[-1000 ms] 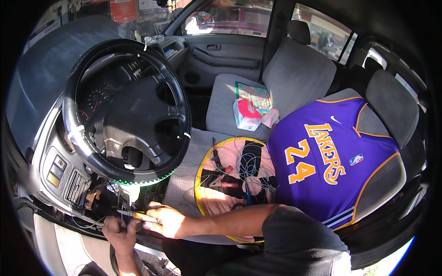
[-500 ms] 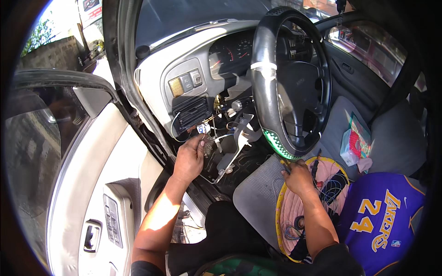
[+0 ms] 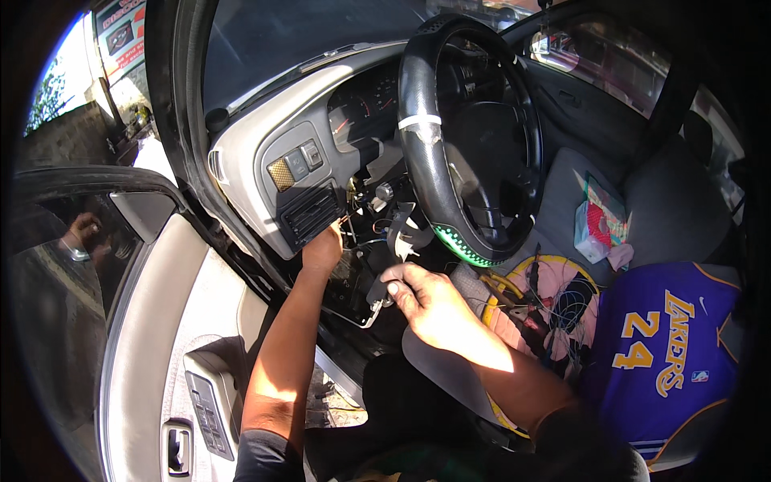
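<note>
Below the side air vent [image 3: 312,215], my left hand [image 3: 323,247] reaches into the opened lower dash among thin wires. Its fingertips are hidden there. My right hand [image 3: 426,299] is closed, thumb and fingers pinching the edge of a grey bracket [image 3: 398,241] that hangs beneath the steering column. Exposed wiring and a round metallic lock cylinder [image 3: 385,191] show above the bracket. A yellow-handled tool [image 3: 503,286] lies on the near edge of a round pink tray with a yellow rim [image 3: 562,259], apart from my right hand.
The steering wheel [image 3: 419,149] stands just above my right hand. The open door [image 3: 165,337] is at the left. Tangled wires [image 3: 572,309] lie in the tray. A purple jersey [image 3: 642,353] covers the seat at the right, near a tissue pack [image 3: 593,237].
My right hand has let go of the yellow-handled tool and moved left to the bracket. My left hand has gone deeper under the vent; the white-and-blue piece it held is out of sight.
</note>
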